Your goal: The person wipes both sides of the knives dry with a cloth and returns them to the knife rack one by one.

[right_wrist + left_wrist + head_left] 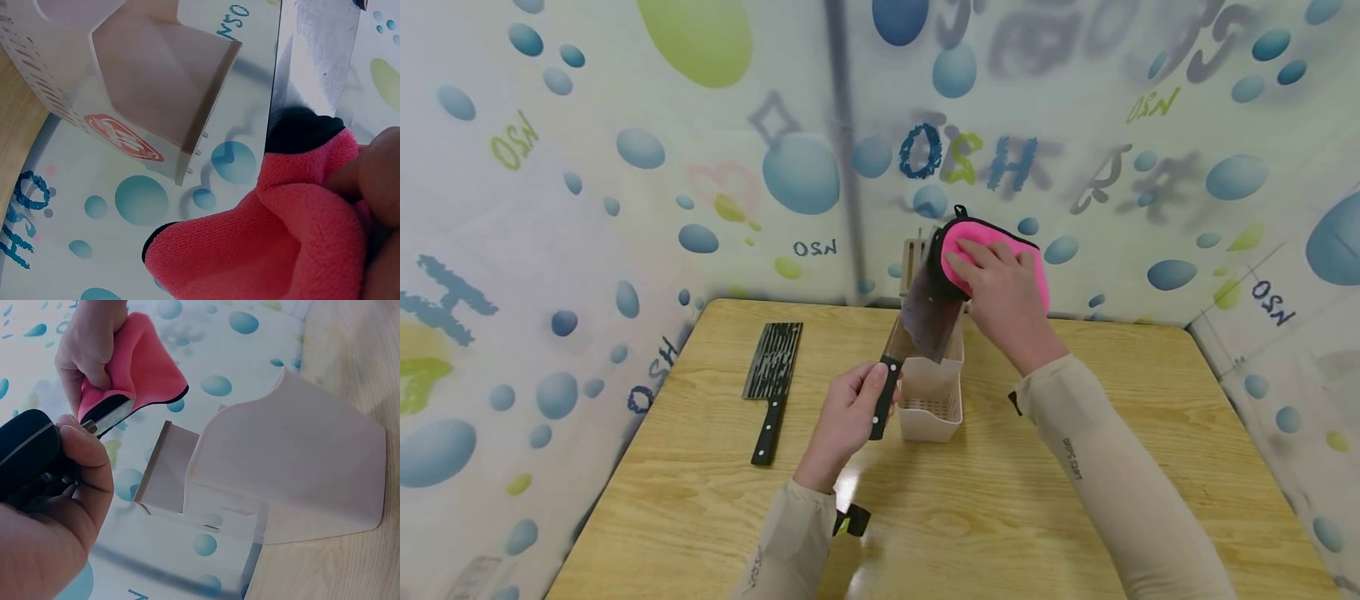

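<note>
In the head view my left hand (850,412) grips the black riveted handle of a cleaver (931,321), its broad blade tilted up and away. My right hand (1011,304) holds a pink cloth (981,231) with black edging and a hanging loop against the far end of the blade. The right wrist view shows the cloth (250,244) folded over the blade (315,56). Behind and below the cleaver stands a beige plastic holder (931,427) with a slotted top and a front basket, partly hidden by the blade.
A second cleaver (772,362) with a dark patterned blade lies on the wooden table (700,517) to the left, handle toward me. A patterned backdrop (1075,125) rises behind the table and along both sides.
</note>
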The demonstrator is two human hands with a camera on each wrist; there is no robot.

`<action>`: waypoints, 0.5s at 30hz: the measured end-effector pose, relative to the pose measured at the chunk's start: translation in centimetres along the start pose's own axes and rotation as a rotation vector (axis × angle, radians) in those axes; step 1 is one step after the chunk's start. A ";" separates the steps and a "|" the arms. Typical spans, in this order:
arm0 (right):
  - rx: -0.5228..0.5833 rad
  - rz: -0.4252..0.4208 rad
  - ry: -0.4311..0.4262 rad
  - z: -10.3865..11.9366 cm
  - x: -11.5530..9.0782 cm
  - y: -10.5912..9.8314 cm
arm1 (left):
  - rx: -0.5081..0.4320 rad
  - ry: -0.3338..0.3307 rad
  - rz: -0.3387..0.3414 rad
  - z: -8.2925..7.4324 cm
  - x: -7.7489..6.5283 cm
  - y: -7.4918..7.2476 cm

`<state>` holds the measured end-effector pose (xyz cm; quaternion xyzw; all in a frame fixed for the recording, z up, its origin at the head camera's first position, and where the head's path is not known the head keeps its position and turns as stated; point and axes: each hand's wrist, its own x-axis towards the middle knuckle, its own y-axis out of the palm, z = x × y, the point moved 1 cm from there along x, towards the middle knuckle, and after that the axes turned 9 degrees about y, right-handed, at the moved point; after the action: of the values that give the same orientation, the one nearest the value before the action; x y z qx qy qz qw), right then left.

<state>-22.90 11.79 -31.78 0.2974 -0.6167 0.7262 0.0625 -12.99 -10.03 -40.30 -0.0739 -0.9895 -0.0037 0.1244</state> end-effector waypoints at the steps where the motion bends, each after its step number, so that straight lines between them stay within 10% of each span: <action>1: 0.002 0.002 0.002 0.0 -0.1 0.0 | -0.002 0.000 0.001 0.0 0.0 0.0; 15: 0.023 -0.046 -0.045 0.8 -2.2 0.3 | -0.036 -0.033 -0.042 -0.1 0.1 -0.1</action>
<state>-20.99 11.60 -33.12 0.3283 -0.6026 0.7248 0.0619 -13.12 -10.15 -40.21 -0.0554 -0.9925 -0.0231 0.1068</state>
